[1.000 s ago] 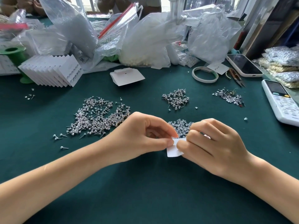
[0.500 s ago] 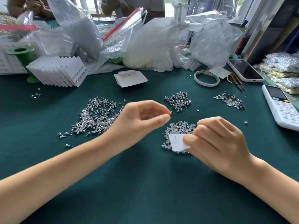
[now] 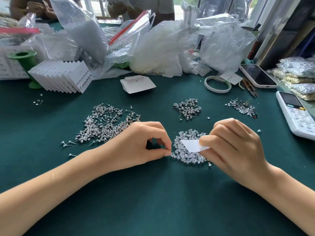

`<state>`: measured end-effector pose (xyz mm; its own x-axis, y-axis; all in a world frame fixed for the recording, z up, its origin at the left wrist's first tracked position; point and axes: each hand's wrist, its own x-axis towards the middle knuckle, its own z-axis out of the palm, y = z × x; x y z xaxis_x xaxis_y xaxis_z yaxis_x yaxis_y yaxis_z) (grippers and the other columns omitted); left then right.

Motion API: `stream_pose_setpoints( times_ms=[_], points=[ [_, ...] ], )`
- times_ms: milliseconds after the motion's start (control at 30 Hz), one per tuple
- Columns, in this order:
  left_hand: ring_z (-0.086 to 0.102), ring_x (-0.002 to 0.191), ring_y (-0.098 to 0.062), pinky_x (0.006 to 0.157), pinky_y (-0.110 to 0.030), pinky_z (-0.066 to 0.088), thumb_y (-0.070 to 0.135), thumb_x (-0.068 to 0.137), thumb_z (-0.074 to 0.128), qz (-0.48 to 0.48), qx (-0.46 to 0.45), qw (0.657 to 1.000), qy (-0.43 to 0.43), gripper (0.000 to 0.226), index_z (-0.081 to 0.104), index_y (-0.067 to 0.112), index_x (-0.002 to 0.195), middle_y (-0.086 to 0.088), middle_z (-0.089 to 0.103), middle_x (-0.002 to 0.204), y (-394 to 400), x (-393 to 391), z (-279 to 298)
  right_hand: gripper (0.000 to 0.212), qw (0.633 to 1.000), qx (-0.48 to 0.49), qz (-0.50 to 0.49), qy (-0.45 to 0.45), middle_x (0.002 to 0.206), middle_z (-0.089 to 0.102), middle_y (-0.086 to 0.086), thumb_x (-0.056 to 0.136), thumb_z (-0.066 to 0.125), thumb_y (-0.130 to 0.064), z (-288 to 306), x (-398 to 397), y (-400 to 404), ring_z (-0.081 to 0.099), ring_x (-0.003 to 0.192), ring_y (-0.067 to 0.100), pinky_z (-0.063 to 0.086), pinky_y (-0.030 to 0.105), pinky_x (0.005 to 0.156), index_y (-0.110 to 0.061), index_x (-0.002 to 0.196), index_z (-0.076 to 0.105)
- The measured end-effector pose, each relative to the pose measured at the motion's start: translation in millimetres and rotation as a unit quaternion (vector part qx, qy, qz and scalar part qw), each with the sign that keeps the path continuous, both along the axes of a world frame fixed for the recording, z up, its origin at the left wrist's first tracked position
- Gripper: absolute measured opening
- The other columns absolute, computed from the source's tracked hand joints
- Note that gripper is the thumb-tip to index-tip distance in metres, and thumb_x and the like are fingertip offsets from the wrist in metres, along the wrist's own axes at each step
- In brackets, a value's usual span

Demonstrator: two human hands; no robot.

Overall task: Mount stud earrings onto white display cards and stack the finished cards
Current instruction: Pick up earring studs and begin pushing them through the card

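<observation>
1. The left hand (image 3: 136, 147) grip is pinched narrow at the pile of clear backs (image 3: 187, 155); whether it holds one, I cannot tell.
2. The right hand (image 3: 233, 147) grip holds the white card (image 3: 192, 145) over that pile. It could slip or bend.
3. A tiny back could drop and get lost on the desk (image 3: 153, 201).

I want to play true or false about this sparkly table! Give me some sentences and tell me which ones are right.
1. The right hand holds a small white card. True.
2. The left hand is lifting the roll of tape. False: its fingers pinch at the edge of the pile of clear earring backs; the tape lies untouched far off.
3. A row of finished cards stands at the far left. True.
4. The table cloth is red. False: it is dark green.
5. The phone lies by the left hand. False: it lies at the far right.
</observation>
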<state>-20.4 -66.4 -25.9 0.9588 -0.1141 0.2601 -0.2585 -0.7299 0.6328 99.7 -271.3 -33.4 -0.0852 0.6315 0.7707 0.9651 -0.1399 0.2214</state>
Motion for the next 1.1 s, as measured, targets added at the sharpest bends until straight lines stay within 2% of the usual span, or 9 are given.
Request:
stream_pose_setpoints(
  times_ms=[200,367,500,633,733,800,900,1000,1100],
  points=[
    [0.06,0.074,-0.005,0.071,-0.01,0.041,0.012,0.078,0.076,-0.01,0.007,1.0,-0.002,0.008,0.072,0.018,0.081,0.01,0.061,0.084,-3,0,-1,0.012,1.0,0.005,0.0,-0.006,0.063,0.056,0.005,0.09,0.062,-0.013,0,2,1,0.043,0.071,0.025,0.037,0.03,0.073,-0.012,0.078,0.058],
    [0.06,0.074,-0.005,0.072,-0.01,0.041,0.009,0.079,0.073,-0.014,0.008,1.0,-0.006,0.009,0.07,0.018,0.081,0.01,0.06,0.084,-6,0,-4,0.015,1.0,0.012,0.004,-0.013,0.062,0.055,0.002,0.091,0.057,-0.008,0,1,1,0.038,0.065,0.022,0.035,0.033,0.078,-0.016,0.083,0.047],
    [0.059,0.075,-0.004,0.072,-0.009,0.041,0.012,0.08,0.072,-0.013,0.023,1.0,-0.012,0.007,0.069,0.019,0.082,0.01,0.06,0.085,-7,-1,-5,0.016,1.0,0.02,-0.007,-0.02,0.066,0.06,0.0,0.089,0.057,-0.006,1,0,0,0.039,0.066,0.019,0.029,0.034,0.093,-0.018,0.084,0.047],
    [0.059,0.074,-0.004,0.072,-0.009,0.041,0.014,0.081,0.072,-0.012,0.019,1.0,-0.006,0.007,0.068,0.02,0.081,0.011,0.059,0.084,-7,-1,-6,0.014,0.997,0.046,-0.034,-0.044,0.077,0.065,-0.002,0.091,0.056,-0.011,2,-1,1,0.046,0.075,0.018,0.021,0.035,0.104,-0.019,0.083,0.048],
    [0.059,0.072,-0.006,0.071,-0.011,0.042,0.011,0.08,0.073,-0.01,-0.006,1.0,-0.002,0.008,0.068,0.018,0.081,0.009,0.061,0.083,-7,0,-6,0.017,0.994,0.06,-0.056,-0.074,0.089,0.057,-0.006,0.084,0.062,-0.01,4,-2,4,0.048,0.084,0.018,0.016,0.036,0.109,-0.019,0.083,0.048],
    [0.058,0.068,-0.006,0.067,-0.012,0.042,0.01,0.08,0.073,0.006,-0.038,0.999,-0.003,0.008,0.068,0.016,0.079,0.009,0.063,0.077,-6,1,-5,0.021,0.991,0.063,-0.059,-0.104,0.082,0.064,-0.006,0.079,0.066,-0.008,4,-2,3,0.049,0.083,0.018,0.016,0.036,0.109,-0.018,0.081,0.048],
    [0.051,0.059,-0.001,0.06,-0.009,0.037,0.007,0.078,0.073,0.04,-0.094,0.995,0.004,0.01,0.067,0.015,0.076,0.014,0.061,0.067,-4,1,-4,0.024,0.99,0.043,-0.033,-0.13,0.07,0.067,-0.005,0.073,0.068,-0.004,6,-2,2,0.055,0.077,0.018,0.027,0.035,0.103,-0.017,0.08,0.049],
    [0.051,0.057,0.001,0.058,-0.012,0.039,0.004,0.077,0.073,0.05,-0.128,0.99,0.018,0.01,0.068,0.011,0.075,0.011,0.064,0.067,-3,3,-2,0.022,0.996,0.0,0.022,-0.086,0.065,0.064,0.001,0.065,0.072,0.004,8,-6,2,0.056,0.055,0.023,0.051,0.035,0.069,-0.011,0.075,0.059],
    [0.055,0.059,0.0,0.057,-0.015,0.041,-0.001,0.077,0.072,0.044,-0.155,0.986,0.032,0.012,0.069,0.01,0.076,0.01,0.067,0.07,-2,4,-1,0.017,0.998,-0.028,0.05,-0.039,0.06,0.06,0.005,0.058,0.072,0.01,10,-9,3,0.051,0.047,0.026,0.049,0.031,0.047,-0.005,0.061,0.066]
  ],
)
